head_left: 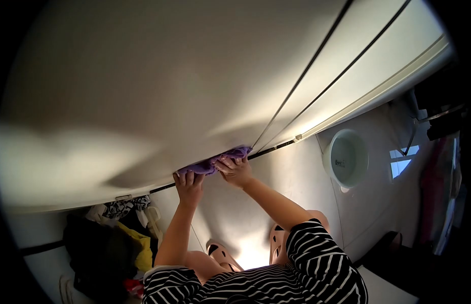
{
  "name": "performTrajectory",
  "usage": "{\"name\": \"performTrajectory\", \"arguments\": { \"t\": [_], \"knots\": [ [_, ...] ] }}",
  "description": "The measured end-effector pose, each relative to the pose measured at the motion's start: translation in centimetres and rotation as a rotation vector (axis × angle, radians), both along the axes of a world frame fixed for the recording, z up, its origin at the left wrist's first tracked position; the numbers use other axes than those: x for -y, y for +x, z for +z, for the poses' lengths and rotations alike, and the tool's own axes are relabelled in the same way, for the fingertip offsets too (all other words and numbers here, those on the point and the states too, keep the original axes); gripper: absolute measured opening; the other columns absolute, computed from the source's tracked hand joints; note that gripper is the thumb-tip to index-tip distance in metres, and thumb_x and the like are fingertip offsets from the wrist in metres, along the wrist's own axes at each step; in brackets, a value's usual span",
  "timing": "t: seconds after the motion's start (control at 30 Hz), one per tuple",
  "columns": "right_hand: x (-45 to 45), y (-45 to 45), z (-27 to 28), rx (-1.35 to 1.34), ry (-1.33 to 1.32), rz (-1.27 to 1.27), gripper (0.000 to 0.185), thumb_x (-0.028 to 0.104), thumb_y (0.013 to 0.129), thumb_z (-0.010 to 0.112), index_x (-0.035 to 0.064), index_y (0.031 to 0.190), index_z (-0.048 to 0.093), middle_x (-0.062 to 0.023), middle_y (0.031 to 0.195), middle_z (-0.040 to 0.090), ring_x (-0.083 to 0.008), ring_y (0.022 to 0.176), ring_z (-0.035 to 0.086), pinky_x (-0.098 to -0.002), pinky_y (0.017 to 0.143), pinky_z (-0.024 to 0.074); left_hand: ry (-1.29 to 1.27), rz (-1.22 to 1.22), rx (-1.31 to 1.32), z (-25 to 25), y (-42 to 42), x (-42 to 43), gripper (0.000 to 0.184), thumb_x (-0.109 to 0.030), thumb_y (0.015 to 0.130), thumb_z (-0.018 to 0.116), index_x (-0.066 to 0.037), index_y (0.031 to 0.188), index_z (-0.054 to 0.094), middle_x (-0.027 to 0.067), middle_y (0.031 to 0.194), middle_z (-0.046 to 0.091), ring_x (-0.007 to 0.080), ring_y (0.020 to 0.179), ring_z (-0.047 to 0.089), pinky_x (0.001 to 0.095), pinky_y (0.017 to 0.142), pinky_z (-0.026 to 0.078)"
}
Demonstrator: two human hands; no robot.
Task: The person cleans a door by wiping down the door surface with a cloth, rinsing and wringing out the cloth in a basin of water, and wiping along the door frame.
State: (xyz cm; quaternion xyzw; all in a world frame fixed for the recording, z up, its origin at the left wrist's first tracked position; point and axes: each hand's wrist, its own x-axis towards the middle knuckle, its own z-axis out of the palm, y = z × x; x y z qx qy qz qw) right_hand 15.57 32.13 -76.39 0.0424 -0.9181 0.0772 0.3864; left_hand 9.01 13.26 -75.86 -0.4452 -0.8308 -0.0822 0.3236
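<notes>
At the centre of the frame, a purple cloth [205,167] lies bunched against the lower edge of a pale panel [144,101]. The left hand [189,188] rests fingers slightly apart on its left end; the right hand [236,172] spreads its fingers over its right part. Whether either pinches the cloth, I cannot tell. Uneven pressure could let it slip, scraping fingertips on the dark strip [273,150]. A careless sidestep could knock the basin [345,147], right of centre.
</notes>
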Motion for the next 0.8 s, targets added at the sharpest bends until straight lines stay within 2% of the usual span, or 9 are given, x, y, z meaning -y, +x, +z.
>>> {"name": "performTrajectory", "arguments": {
  "t": [0.1, 0.17, 0.27, 0.33, 0.43, 0.5, 0.6, 0.7, 0.8],
  "knots": [
    [1.0, 0.4, 1.7, 0.038, -0.093, -0.025, 0.054, 0.032, 0.074, 0.065, 0.0263, 0.125, 0.051, -0.0042, 0.145, 0.024, -0.0349, 0.127, 0.022, -0.0537, 0.103, 0.0165, -0.003, -0.009, 0.021, 0.2, 0.1, 0.1, 0.038, -0.013, 0.075, 0.059, -0.021, 0.112, 0.056, 0.0124, 0.139, 0.024, 0.0369, 0.133, 0.016, 0.0645, 0.100, 0.020],
    [1.2, 0.0, 6.4, -0.018, -0.152, -0.023, 0.058, 0.033, 0.076, 0.064, 0.0192, 0.129, 0.047, -0.0125, 0.148, 0.016, -0.0446, 0.128, 0.017, -0.0590, 0.102, 0.0135, 0.064, 0.009, 0.003, 2.6, -0.2, -0.3, 0.037, -0.013, 0.076, 0.058, -0.022, 0.112, 0.056, 0.0139, 0.142, 0.021, 0.0405, 0.134, 0.011, 0.0657, 0.103, 0.011],
    [0.8, -2.2, 11.1, -0.156, -0.116, -0.087, 0.061, 0.034, 0.084, 0.054, 0.0059, 0.136, 0.036, -0.0248, 0.149, -0.003, -0.0541, 0.131, -0.008, -0.0650, 0.101, -0.0049, 0.313, 0.043, -0.099, 8.9, -0.9, -2.0, 0.033, -0.014, 0.079, 0.057, -0.024, 0.110, 0.055, 0.0116, 0.144, 0.024, 0.0404, 0.135, 0.013, 0.0655, 0.103, 0.003],
    [1.8, -4.0, 13.5, -0.314, -0.112, -0.054, 0.061, 0.034, 0.084, 0.052, 0.0075, 0.136, 0.035, -0.0247, 0.149, 0.000, -0.0536, 0.132, -0.008, -0.0639, 0.101, -0.0068, 0.462, 0.077, -0.096, 11.7, -1.2, -2.2, 0.038, -0.016, 0.078, 0.060, -0.030, 0.113, 0.054, 0.0047, 0.145, 0.028, 0.0359, 0.137, 0.016, 0.0642, 0.104, 0.004],
    [4.2, -4.7, 11.1, -0.322, 0.038, -0.041, 0.051, 0.032, 0.081, 0.054, 0.0234, 0.131, 0.047, -0.0122, 0.151, 0.014, -0.0393, 0.138, -0.004, -0.0579, 0.105, -0.0030, 0.510, 0.004, -0.114, 10.4, -2.4, -0.1, 0.035, -0.015, 0.076, 0.059, -0.030, 0.108, 0.054, 0.0046, 0.138, 0.038, 0.0355, 0.135, 0.022, 0.0640, 0.105, 0.000],
    [4.8, -4.5, 6.8, -0.201, 0.176, 0.102, 0.050, 0.029, 0.077, 0.057, 0.0303, 0.126, 0.052, 0.0014, 0.150, 0.021, -0.0251, 0.140, 0.003, -0.0516, 0.107, 0.0035, 0.486, -0.019, -0.055, 6.5, -3.2, 2.1, 0.034, -0.014, 0.074, 0.059, -0.028, 0.105, 0.054, 0.0030, 0.130, 0.043, 0.0335, 0.131, 0.028, 0.0645, 0.104, 0.009],
    [5.1, -3.4, 2.4, -0.043, 0.242, 0.101, 0.051, 0.023, 0.076, 0.057, 0.0359, 0.125, 0.052, 0.0093, 0.144, 0.029, -0.0140, 0.136, 0.012, -0.0446, 0.106, 0.0149, 0.280, 0.058, 0.075, 0.1, -2.4, 5.7, 0.030, -0.017, 0.073, 0.063, -0.026, 0.101, 0.057, 0.0020, 0.128, 0.044, 0.0315, 0.130, 0.029, 0.0641, 0.102, 0.016],
    [4.8, -1.9, 2.9, 0.099, 0.305, 0.093, 0.052, 0.021, 0.077, 0.056, 0.0356, 0.127, 0.050, 0.0105, 0.144, 0.029, -0.0137, 0.132, 0.017, -0.0456, 0.104, 0.0205, 0.133, 0.125, 0.163, -1.4, -1.8, 7.7, 0.028, -0.019, 0.072, 0.065, -0.026, 0.099, 0.059, 0.0011, 0.131, 0.041, 0.0291, 0.132, 0.025, 0.0633, 0.100, 0.021],
    [4.7, -1.3, 6.8, 0.055, 0.133, 0.053, 0.055, 0.022, 0.077, 0.063, 0.0233, 0.130, 0.047, -0.0034, 0.145, 0.026, -0.0296, 0.127, 0.025, -0.0501, 0.100, 0.0239, 0.156, 0.164, 0.074, 1.7, -1.6, 7.0, 0.032, -0.018, 0.072, 0.065, -0.030, 0.102, 0.061, -0.0004, 0.140, 0.033, 0.0269, 0.136, 0.014, 0.0625, 0.103, 0.014]
  ]
}}
